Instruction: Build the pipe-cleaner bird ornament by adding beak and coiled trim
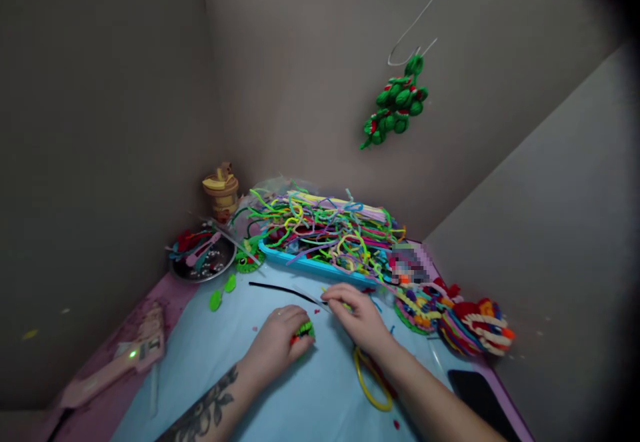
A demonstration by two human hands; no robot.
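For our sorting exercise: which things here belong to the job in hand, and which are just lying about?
In hand: left hand on green piece; right hand by black pipe cleaner; tray of pipe cleaners.
Lying about: glue gun, phone, metal dish, hanging green bunch.

WALLS: grey partitions, back wall (310,62) meets left wall (90,129) in a corner | RIGHT: lower grey panel (550,242) | TABLE (170,299): pink top, blue mat (310,402) | LIGHT: dim, even
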